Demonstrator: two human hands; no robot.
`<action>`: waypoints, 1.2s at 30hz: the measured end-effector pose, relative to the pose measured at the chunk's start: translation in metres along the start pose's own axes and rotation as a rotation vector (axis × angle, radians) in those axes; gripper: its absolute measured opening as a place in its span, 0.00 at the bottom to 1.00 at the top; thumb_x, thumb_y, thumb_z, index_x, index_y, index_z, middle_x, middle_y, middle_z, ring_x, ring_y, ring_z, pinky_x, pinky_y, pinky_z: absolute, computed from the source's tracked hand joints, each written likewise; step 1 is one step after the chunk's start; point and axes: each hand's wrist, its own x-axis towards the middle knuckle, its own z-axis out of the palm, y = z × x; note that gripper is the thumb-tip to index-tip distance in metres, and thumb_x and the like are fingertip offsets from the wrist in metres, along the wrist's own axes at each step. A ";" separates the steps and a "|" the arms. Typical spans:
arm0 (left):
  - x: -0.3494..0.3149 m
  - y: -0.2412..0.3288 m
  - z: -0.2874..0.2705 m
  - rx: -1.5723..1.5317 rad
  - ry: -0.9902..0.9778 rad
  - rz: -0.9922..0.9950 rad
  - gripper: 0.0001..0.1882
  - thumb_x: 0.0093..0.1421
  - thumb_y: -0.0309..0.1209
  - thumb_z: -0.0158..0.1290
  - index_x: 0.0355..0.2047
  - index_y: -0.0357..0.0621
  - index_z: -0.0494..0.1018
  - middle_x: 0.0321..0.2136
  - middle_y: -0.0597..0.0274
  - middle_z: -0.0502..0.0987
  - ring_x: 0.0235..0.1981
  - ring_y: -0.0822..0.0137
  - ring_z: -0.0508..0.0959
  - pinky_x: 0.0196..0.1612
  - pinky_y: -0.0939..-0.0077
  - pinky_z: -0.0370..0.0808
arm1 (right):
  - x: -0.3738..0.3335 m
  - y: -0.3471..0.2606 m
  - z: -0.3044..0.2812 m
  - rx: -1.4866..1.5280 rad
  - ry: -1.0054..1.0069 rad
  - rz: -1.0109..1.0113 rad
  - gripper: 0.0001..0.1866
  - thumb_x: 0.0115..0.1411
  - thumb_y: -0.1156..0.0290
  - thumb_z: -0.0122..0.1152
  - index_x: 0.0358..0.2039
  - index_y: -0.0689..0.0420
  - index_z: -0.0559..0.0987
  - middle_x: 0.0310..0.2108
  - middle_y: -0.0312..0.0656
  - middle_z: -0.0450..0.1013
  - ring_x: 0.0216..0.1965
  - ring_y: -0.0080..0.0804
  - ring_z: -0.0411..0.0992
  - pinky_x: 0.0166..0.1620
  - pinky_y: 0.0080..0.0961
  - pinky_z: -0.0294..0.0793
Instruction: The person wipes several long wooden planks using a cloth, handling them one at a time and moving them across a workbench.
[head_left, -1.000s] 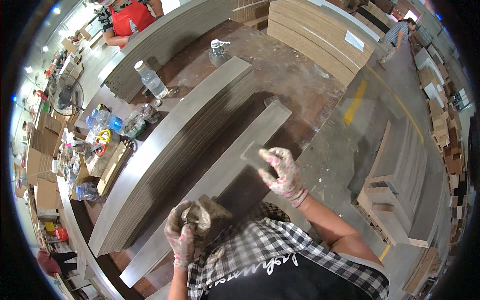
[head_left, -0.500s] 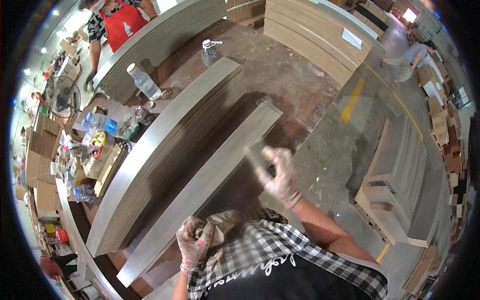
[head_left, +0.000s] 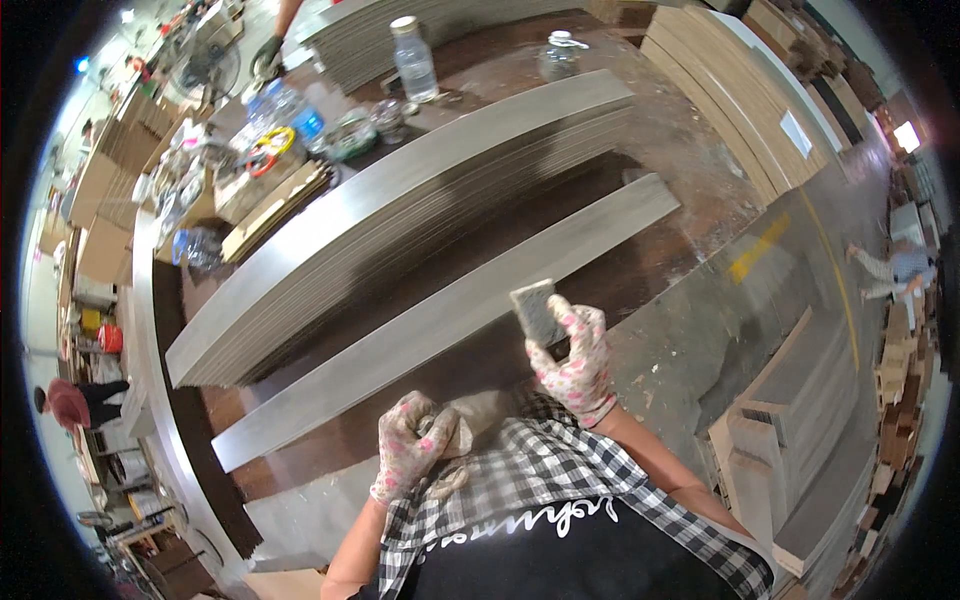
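Observation:
Between the thumb and fingers of my right hand, in a floral glove, is a small flat grey block, like a sanding pad. It is held upright above the near edge of a single long grey board that lies on the brown table. My left hand, gloved the same way, is closed on a crumpled beige cloth close to my body. Behind the single board stands a stack of similar long grey boards.
Along the table's far side are a clear bottle with a white cap, a small glass jar and scissors with yellow and orange handles. Tall board stacks stand at the far right. Another person's gloved hand shows at the far left.
The view has turned, so the boards lie more crosswise. My right hand has steadied, and its block shows clearly where it was blurred. My left hand keeps the cloth.

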 end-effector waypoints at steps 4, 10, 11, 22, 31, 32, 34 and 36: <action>-0.034 -0.050 -0.044 -0.012 0.064 -0.016 0.12 0.55 0.28 0.60 0.21 0.35 0.69 0.17 0.60 0.67 0.20 0.71 0.67 0.25 0.72 0.66 | -0.028 -0.066 0.049 0.100 -0.108 -0.086 0.37 0.47 0.69 0.76 0.59 0.54 0.72 0.45 0.48 0.69 0.43 0.45 0.75 0.42 0.37 0.78; -0.098 -0.138 -0.126 -0.084 0.150 -0.029 0.11 0.56 0.30 0.61 0.24 0.35 0.73 0.19 0.58 0.71 0.22 0.68 0.71 0.27 0.71 0.69 | -0.069 -0.182 0.125 0.191 -0.218 -0.164 0.36 0.44 0.72 0.78 0.55 0.58 0.75 0.44 0.47 0.73 0.42 0.43 0.75 0.41 0.35 0.79; -0.109 -0.150 -0.137 -0.092 0.174 -0.054 0.11 0.56 0.31 0.62 0.24 0.35 0.74 0.19 0.58 0.72 0.22 0.69 0.72 0.27 0.71 0.69 | -0.073 -0.200 0.138 0.201 -0.234 -0.190 0.36 0.44 0.72 0.78 0.55 0.58 0.75 0.44 0.47 0.73 0.41 0.43 0.75 0.40 0.34 0.79; -0.198 -0.239 -0.206 -0.325 0.213 -0.213 0.12 0.57 0.31 0.60 0.39 0.37 0.79 0.35 0.47 0.82 0.35 0.52 0.83 0.39 0.64 0.77 | -0.109 -0.383 0.264 0.379 -0.592 -0.517 0.29 0.55 0.57 0.68 0.56 0.53 0.76 0.43 0.44 0.72 0.36 0.35 0.76 0.34 0.31 0.77; -0.197 -0.263 -0.217 -0.394 0.252 -0.205 0.12 0.58 0.33 0.62 0.38 0.37 0.80 0.34 0.48 0.83 0.37 0.54 0.83 0.42 0.64 0.78 | -0.106 -0.390 0.253 0.235 -0.535 -0.460 0.24 0.55 0.60 0.68 0.53 0.47 0.79 0.42 0.43 0.72 0.37 0.37 0.75 0.40 0.34 0.78; -0.188 -0.247 -0.224 -0.286 0.244 -0.156 0.12 0.58 0.33 0.62 0.38 0.36 0.80 0.33 0.48 0.83 0.36 0.54 0.83 0.42 0.64 0.78 | -0.105 -0.380 0.250 0.250 -0.569 -0.429 0.24 0.56 0.59 0.67 0.54 0.46 0.79 0.43 0.44 0.72 0.38 0.36 0.75 0.41 0.35 0.77; -0.181 -0.251 -0.220 -0.317 0.223 -0.183 0.12 0.57 0.32 0.62 0.36 0.36 0.80 0.32 0.48 0.82 0.35 0.55 0.83 0.40 0.65 0.78 | -0.102 -0.355 0.235 0.144 -0.463 -0.439 0.24 0.55 0.59 0.68 0.53 0.48 0.80 0.42 0.45 0.73 0.35 0.35 0.75 0.36 0.34 0.78; -0.178 -0.261 -0.213 -0.297 0.218 -0.235 0.12 0.56 0.33 0.62 0.34 0.35 0.79 0.30 0.48 0.82 0.33 0.58 0.83 0.38 0.67 0.77 | -0.090 -0.318 0.202 0.036 -0.372 -0.416 0.25 0.53 0.61 0.69 0.52 0.52 0.80 0.40 0.45 0.74 0.32 0.36 0.76 0.33 0.32 0.80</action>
